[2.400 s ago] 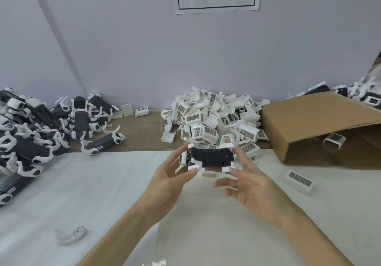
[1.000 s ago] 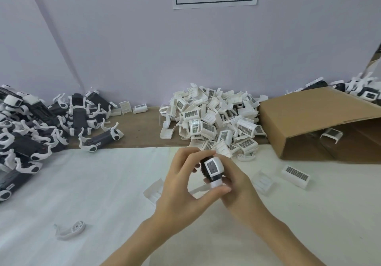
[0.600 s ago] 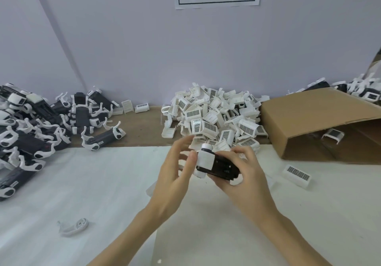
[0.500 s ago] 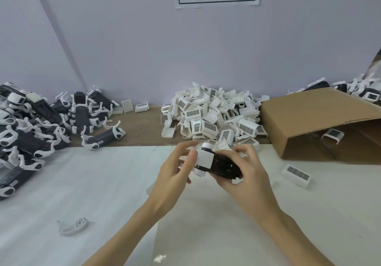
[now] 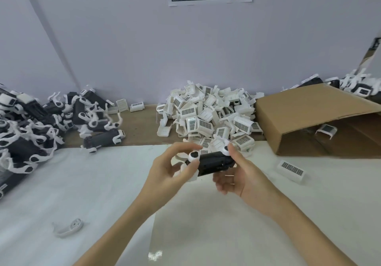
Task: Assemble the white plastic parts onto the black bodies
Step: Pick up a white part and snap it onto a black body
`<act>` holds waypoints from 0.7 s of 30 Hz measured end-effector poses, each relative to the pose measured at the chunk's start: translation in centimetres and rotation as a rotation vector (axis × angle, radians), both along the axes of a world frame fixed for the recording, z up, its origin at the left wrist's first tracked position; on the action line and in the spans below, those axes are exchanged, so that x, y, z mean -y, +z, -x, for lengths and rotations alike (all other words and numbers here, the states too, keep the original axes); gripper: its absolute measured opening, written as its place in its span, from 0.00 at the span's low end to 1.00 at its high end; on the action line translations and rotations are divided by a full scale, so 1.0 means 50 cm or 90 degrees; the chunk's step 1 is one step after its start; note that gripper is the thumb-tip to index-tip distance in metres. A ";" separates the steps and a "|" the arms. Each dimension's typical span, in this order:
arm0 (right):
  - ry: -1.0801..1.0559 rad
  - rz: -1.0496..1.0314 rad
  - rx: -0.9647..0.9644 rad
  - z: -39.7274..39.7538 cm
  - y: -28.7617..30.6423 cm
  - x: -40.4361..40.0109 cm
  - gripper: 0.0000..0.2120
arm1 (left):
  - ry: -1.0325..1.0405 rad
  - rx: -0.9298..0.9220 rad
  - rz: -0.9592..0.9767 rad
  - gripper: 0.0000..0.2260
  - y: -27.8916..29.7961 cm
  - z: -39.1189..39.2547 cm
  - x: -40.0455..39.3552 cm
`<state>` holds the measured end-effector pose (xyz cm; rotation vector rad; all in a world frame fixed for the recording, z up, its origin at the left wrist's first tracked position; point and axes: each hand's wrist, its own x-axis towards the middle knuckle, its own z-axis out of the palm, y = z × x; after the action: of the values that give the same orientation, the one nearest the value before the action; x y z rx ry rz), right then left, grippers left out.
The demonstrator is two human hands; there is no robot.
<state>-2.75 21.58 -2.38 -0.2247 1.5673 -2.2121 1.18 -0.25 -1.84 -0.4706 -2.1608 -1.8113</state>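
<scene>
Both hands hold one black body (image 5: pixel 214 162) above the white mat, just in front of the pile of white plastic parts (image 5: pixel 208 119). My left hand (image 5: pixel 171 168) grips its left end, where white arm pieces stick out. My right hand (image 5: pixel 241 175) holds the right end from below, thumb on a white piece at the top corner. The body lies roughly level, its long side toward me. The picture is blurred around the fingers.
Finished black bodies with white arms (image 5: pixel 41 129) are heaped at the left. A cardboard box (image 5: pixel 309 119) lies on its side at the right, one white part inside. A loose barcoded white part (image 5: pixel 291 170) and a single white arm (image 5: pixel 68 227) lie on the mat.
The black body was turned end-on, then swung back to level across both hands. My left hand shifted from pressing a white cap onto its end to gripping that end.
</scene>
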 end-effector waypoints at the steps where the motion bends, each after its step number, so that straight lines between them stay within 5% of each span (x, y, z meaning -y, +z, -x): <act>1: -0.006 0.021 0.012 0.003 -0.003 0.000 0.27 | -0.001 -0.011 0.018 0.10 -0.001 0.001 0.003; 5: -0.074 0.020 -0.070 0.004 -0.014 0.019 0.31 | 0.017 0.010 -0.016 0.21 -0.010 0.007 0.008; 10: -0.076 -0.026 -0.143 -0.016 -0.013 0.038 0.29 | 0.002 0.241 -0.153 0.28 -0.015 0.019 -0.003; 17: -0.084 -0.098 -0.245 -0.026 0.000 0.030 0.22 | -0.002 0.141 -0.107 0.22 -0.012 0.020 0.018; 21: -0.094 -0.091 -0.159 -0.020 0.004 0.027 0.36 | 0.007 0.147 -0.069 0.31 -0.012 0.015 0.001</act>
<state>-1.77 20.24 -2.19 -0.3660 1.9238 -2.2384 0.44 -0.31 -2.43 -0.2341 -2.1879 -2.0529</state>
